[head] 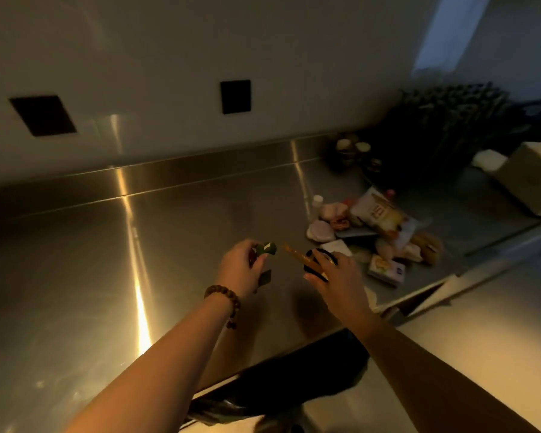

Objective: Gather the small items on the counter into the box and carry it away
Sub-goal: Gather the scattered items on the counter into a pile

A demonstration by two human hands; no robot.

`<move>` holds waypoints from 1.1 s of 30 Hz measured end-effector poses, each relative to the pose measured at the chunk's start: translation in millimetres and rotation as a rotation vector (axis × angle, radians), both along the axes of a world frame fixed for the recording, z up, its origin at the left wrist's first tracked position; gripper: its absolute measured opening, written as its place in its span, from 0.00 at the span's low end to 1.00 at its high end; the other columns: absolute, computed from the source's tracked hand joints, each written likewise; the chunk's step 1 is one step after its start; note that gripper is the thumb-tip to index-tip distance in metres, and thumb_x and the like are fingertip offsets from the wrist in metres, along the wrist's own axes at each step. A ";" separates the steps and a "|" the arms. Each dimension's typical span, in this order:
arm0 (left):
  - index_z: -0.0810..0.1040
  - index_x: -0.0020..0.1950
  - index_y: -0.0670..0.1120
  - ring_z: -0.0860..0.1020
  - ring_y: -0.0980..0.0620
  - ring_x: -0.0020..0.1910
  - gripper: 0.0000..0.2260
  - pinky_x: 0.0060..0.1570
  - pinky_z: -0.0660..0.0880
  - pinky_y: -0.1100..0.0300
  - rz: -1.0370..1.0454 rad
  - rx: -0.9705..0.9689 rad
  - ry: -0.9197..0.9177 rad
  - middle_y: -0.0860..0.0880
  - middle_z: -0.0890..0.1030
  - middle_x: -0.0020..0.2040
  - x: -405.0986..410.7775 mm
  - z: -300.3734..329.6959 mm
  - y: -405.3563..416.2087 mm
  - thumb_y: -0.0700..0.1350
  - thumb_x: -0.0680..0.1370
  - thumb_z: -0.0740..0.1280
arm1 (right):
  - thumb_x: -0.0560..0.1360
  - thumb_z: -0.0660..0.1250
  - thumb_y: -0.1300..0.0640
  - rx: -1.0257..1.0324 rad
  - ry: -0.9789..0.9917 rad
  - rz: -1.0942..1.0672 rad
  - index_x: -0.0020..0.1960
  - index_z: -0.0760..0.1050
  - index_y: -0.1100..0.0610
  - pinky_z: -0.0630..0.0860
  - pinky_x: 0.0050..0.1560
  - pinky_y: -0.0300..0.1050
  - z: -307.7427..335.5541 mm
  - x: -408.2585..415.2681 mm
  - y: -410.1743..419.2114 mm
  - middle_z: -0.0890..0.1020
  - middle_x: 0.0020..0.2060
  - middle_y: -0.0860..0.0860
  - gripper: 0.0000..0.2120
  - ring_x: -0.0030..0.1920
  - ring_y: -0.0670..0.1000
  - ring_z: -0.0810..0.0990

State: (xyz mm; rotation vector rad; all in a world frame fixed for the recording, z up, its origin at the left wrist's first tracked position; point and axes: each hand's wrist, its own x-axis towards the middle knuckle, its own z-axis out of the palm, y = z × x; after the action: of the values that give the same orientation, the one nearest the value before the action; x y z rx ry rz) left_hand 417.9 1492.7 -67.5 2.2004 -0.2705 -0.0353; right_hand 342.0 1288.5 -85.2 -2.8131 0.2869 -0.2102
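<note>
My left hand is closed around a small green item and a dark flat piece that sticks out below the palm. Over the steel counter, my right hand grips a round black item together with a thin orange packet. To the right lies a pile of small items: a white snack bag, pinkish wrapped pieces, a small printed carton. A cardboard box flap shows at the counter's right front edge; the box itself is hard to make out.
A dark dish rack stands at the back right, with small jars beside it. A pale box sits at the far right. Two dark wall sockets are set in the wall above the steel backsplash. The room is dim.
</note>
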 end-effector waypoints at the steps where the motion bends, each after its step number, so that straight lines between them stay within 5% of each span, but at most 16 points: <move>1: 0.75 0.54 0.52 0.75 0.55 0.45 0.08 0.42 0.73 0.62 -0.030 -0.012 0.010 0.53 0.75 0.48 -2.1 1.6 -15.0 0.48 0.76 0.66 | 0.75 0.61 0.39 -0.003 0.000 -0.034 0.71 0.64 0.47 0.68 0.60 0.51 1.7 -9.3 -12.8 0.72 0.62 0.57 0.28 0.61 0.58 0.69; 3: 0.75 0.53 0.52 0.74 0.57 0.44 0.07 0.39 0.71 0.66 -0.088 -0.026 0.020 0.53 0.75 0.48 -4.4 6.1 -43.8 0.47 0.76 0.66 | 0.75 0.61 0.40 0.010 0.002 -0.101 0.72 0.63 0.47 0.68 0.62 0.52 5.2 -25.6 -36.3 0.71 0.64 0.57 0.27 0.63 0.58 0.68; 13: 0.75 0.57 0.51 0.74 0.55 0.51 0.11 0.52 0.72 0.60 -0.233 -0.157 0.052 0.51 0.77 0.55 16.9 17.3 -180.3 0.45 0.76 0.67 | 0.77 0.59 0.41 -0.038 0.006 -0.199 0.74 0.60 0.47 0.64 0.65 0.48 12.0 -59.8 -131.0 0.67 0.69 0.54 0.28 0.66 0.55 0.65; 17: 0.76 0.53 0.55 0.75 0.56 0.49 0.11 0.53 0.75 0.57 -0.172 -0.122 0.065 0.57 0.76 0.48 39.6 6.2 -208.3 0.42 0.75 0.67 | 0.77 0.57 0.39 -0.032 0.020 -0.173 0.74 0.58 0.46 0.62 0.66 0.47 6.7 -52.7 -156.8 0.66 0.71 0.53 0.28 0.68 0.55 0.63; 26: 0.78 0.55 0.50 0.75 0.51 0.56 0.13 0.55 0.68 0.62 -0.288 0.181 0.001 0.51 0.77 0.56 59.9 -34.0 -188.5 0.38 0.73 0.67 | 0.75 0.57 0.37 -0.163 0.100 0.179 0.74 0.58 0.44 0.62 0.68 0.53 -21.3 -28.1 -151.8 0.62 0.72 0.57 0.30 0.69 0.58 0.62; 29: 0.77 0.56 0.52 0.75 0.55 0.53 0.12 0.53 0.69 0.63 -0.286 0.138 -0.027 0.55 0.77 0.52 57.5 -33.7 -173.7 0.42 0.74 0.68 | 0.75 0.57 0.37 -0.253 0.142 0.362 0.74 0.59 0.46 0.65 0.65 0.56 -30.8 -20.5 -134.8 0.67 0.69 0.58 0.30 0.67 0.60 0.65; 33: 0.71 0.66 0.49 0.70 0.48 0.62 0.17 0.58 0.65 0.58 -0.185 0.187 -0.035 0.48 0.74 0.63 45.2 -36.1 -150.7 0.51 0.78 0.62 | 0.75 0.58 0.39 -0.318 0.188 0.463 0.74 0.58 0.49 0.66 0.65 0.56 -43.6 -9.8 -122.7 0.67 0.68 0.61 0.31 0.67 0.61 0.67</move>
State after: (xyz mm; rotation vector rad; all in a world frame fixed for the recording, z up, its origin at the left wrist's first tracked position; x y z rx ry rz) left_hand 463.0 1342.0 -103.6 2.3560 -0.5076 -0.1291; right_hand 332.2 1165.8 -128.8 -3.1149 -0.3940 0.1258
